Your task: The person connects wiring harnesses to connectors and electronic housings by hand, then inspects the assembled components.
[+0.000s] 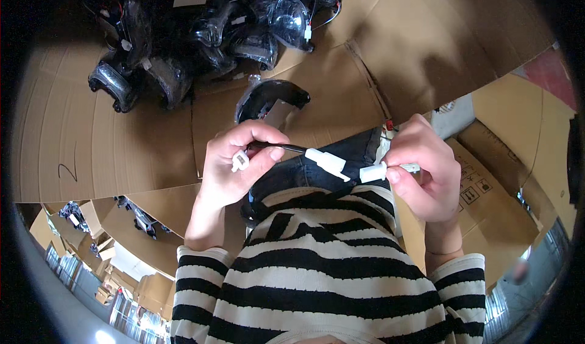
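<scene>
My left hand (222, 168) pinches a black cable (291, 148) between thumb and fingers. From the cable's end a white plastic connector (325, 160) points right. A second small white connector (240, 160) sticks out at the left hand's palm. Thumb and fingertips of my right hand (431, 172) close on another white connector (373, 173), which faces the first across a small gap. Just beyond my left hand lies a curved black part (277, 94) in clear wrapping, on the cardboard. Whether the cable runs to that part is hidden by my fingers.
Several black lamp-like units (210, 33) in plastic film, with loose wires, are heaped at the far left of the cardboard surface (73, 131). Its near edge runs just before my body. An open cardboard box (487, 198) stands at the right; more boxes (152, 292) are at the lower left.
</scene>
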Tool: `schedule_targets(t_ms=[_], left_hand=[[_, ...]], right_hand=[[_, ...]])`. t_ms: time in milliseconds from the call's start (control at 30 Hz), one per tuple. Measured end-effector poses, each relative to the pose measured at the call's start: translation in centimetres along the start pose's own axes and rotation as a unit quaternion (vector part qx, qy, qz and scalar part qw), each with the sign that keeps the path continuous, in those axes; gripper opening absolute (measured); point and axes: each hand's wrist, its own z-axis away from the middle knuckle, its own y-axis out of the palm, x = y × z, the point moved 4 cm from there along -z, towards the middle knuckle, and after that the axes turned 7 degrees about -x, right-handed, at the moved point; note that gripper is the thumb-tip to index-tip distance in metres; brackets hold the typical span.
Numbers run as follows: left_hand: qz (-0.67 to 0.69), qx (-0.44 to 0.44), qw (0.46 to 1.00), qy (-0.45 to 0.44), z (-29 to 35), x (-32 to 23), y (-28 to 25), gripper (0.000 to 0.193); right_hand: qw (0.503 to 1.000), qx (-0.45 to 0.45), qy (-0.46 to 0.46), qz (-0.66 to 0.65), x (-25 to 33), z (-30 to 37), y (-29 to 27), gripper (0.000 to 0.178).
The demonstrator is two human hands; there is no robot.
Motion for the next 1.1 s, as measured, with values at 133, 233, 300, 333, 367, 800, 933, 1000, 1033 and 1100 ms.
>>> schedule_targets(t_ms=[133, 233, 300, 333, 367, 800, 933, 1000, 1033, 1100], left_hand=[[-0.045, 0.042, 0.998, 0.004, -0.3, -0.2, 0.0, 0.008], [-0.084, 0.081, 0.992, 0.054, -0.5, -0.1, 0.1, 0.007], [-0.072, 0.082, 0.992, 0.055, -0.5, -0.1, 0.3, 0.007], [-0.061, 0.083, 0.993, 0.056, -0.5, -0.1, 0.4, 0.007], [-0.061, 0.083, 0.993, 0.056, -0.5, -0.2, 0.3, 0.007], [-0.072, 0.108, 0.991, 0.037, 2.0, -0.6, 1.5, 0.009], [-0.029, -0.024, 0.998, 0.058, 5.2, -2.6, -1.4, 0.011], [-0.055, -0.147, 0.977, 0.141, 10.4, -3.6, -5.9, 0.018], [-0.093, -0.187, 0.963, 0.173, 14.8, -4.9, -9.2, 0.023], [0.101, -0.653, 0.707, 0.252, 20.5, -6.3, -12.8, 0.011]], right_hand=[[0.999, 0.002, -0.003, 0.042, 0.2, -0.1, 0.3, 0.009], [0.998, 0.011, -0.011, 0.057, 0.6, -0.4, 0.5, 0.01], [0.997, 0.019, -0.021, 0.067, 0.7, -0.6, 0.7, 0.011], [0.997, 0.02, -0.026, 0.074, 0.8, -0.6, 0.8, 0.011], [0.996, 0.022, -0.03, 0.081, 0.8, -0.6, 0.9, 0.012], [0.996, 0.037, -0.025, 0.082, -0.3, 0.6, 1.3, 0.009], [0.999, -0.041, 0.02, -0.003, -0.7, 1.5, 0.0, 0.007], [0.997, -0.057, 0.042, -0.026, -1.3, 1.8, -0.4, 0.01], [0.996, -0.047, 0.047, -0.057, -1.2, 1.4, -0.5, 0.009], [0.997, -0.03, 0.056, -0.039, -1.8, 1.5, 0.4, 0.007]])
